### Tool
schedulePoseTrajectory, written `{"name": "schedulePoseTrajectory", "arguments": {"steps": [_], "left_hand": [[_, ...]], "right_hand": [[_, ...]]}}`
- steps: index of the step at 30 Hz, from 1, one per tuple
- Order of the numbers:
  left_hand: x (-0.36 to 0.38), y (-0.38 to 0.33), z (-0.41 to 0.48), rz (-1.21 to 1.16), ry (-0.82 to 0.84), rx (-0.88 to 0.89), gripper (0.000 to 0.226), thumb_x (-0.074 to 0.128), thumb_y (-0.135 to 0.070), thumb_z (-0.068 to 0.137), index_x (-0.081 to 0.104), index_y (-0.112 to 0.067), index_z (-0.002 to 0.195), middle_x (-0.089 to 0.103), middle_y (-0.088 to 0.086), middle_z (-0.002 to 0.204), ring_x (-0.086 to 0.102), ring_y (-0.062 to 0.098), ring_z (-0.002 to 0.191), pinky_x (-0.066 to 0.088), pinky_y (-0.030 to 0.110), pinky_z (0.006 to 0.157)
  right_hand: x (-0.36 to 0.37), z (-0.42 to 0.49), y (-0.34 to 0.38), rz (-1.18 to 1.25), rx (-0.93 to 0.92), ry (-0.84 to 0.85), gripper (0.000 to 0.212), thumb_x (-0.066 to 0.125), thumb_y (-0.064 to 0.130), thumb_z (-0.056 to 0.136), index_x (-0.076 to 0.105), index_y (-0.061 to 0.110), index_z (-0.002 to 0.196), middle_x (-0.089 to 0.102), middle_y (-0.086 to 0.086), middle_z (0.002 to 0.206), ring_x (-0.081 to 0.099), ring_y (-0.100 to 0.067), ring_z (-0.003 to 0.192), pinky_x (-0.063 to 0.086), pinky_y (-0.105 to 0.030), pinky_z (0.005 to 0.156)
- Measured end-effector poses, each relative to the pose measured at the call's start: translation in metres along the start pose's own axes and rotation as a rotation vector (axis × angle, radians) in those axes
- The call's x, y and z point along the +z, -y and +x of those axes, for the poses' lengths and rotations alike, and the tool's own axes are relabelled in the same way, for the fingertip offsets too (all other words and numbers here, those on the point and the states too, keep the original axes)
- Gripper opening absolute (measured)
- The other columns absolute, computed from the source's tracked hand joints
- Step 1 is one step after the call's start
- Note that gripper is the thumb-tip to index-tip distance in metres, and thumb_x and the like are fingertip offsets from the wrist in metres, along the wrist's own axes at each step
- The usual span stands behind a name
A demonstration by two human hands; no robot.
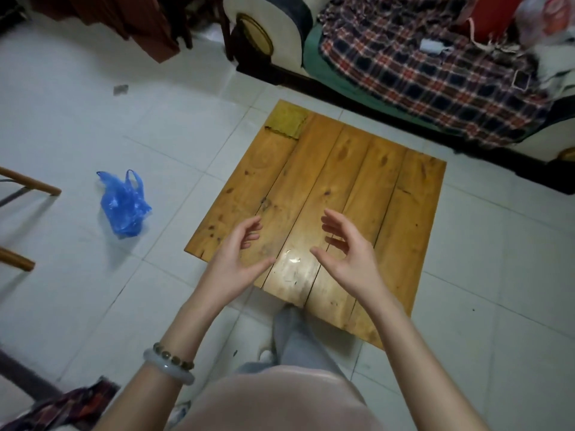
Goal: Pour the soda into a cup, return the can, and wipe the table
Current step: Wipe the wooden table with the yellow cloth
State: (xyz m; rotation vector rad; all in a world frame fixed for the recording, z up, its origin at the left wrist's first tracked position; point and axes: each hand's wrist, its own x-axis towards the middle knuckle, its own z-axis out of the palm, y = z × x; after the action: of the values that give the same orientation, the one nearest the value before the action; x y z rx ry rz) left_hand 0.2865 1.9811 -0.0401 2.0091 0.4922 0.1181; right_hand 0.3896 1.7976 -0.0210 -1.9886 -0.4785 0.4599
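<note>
Table [357, 169] lies under left hand [236, 259] and right hand [345, 253], hands loosely spread, holding nothing; blue bag [124, 206] nearby.

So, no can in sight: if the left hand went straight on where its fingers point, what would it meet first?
Probably nothing near: the left hand points across the table, past the right hand, toward the sofa; depth is unclear.

Low wooden plank table [389, 194] on white tile floor [77, 119]. Yellow-green patch [287, 121] at table's far left corner, small clear glossy spot [292, 261] near its front edge. On floor left of table: crumpled blue plastic bag [124, 206], small grey scrap [120, 89] farther back.
</note>
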Motion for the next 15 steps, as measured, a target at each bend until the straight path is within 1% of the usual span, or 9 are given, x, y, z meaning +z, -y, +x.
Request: {"name": "schedulePoseTrajectory", "arguments": {"steps": [2,6,10,13,15], "left_hand": [[0.000,0.002,0.025,0.014,-0.001,-0.024,0.072,0.078,-0.021,0.074,0.037,-0.035,0.132,0.053,-0.010,0.125,0.050,-0.004,0.113,0.042,0.020,0.097],[0.000,0.010,0.076,0.043,-0.003,-0.073,0.072,0.077,-0.025,0.074,0.036,-0.037,0.132,0.051,-0.014,0.126,0.048,-0.003,0.115,0.042,0.025,0.099],[0.002,0.019,0.129,0.083,0.000,-0.120,0.074,0.076,-0.029,0.074,0.037,-0.029,0.137,0.050,-0.011,0.130,0.048,0.002,0.117,0.042,0.025,0.099],[0.004,0.030,0.170,0.102,0.020,-0.084,0.074,0.076,-0.026,0.075,0.038,-0.023,0.138,0.051,-0.005,0.133,0.049,0.006,0.117,0.044,0.029,0.098],[0.003,0.041,0.200,0.114,0.036,-0.042,0.073,0.076,-0.025,0.075,0.039,-0.019,0.138,0.051,-0.003,0.133,0.048,0.007,0.118,0.044,0.029,0.098]], "right_hand": [[-0.004,0.027,-0.004,0.002,0.013,0.003,0.064,0.072,0.016,0.079,0.043,0.026,0.135,0.053,0.011,0.127,0.051,0.000,0.114,0.045,-0.020,0.096],[-0.009,0.082,-0.013,0.017,0.035,0.009,0.064,0.073,0.015,0.079,0.044,0.024,0.136,0.053,0.011,0.127,0.051,0.000,0.115,0.045,-0.022,0.097],[-0.008,0.133,-0.023,-0.016,0.028,0.043,0.065,0.072,0.016,0.080,0.042,0.022,0.137,0.051,0.011,0.130,0.048,0.001,0.118,0.044,-0.022,0.099],[-0.004,0.172,-0.033,-0.022,0.048,0.048,0.066,0.071,0.018,0.081,0.040,0.026,0.138,0.050,0.011,0.132,0.048,0.000,0.119,0.043,-0.022,0.100],[0.001,0.200,-0.040,-0.029,0.054,0.038,0.065,0.071,0.019,0.081,0.040,0.026,0.138,0.049,0.011,0.132,0.047,0.001,0.119,0.043,-0.021,0.100]]}}
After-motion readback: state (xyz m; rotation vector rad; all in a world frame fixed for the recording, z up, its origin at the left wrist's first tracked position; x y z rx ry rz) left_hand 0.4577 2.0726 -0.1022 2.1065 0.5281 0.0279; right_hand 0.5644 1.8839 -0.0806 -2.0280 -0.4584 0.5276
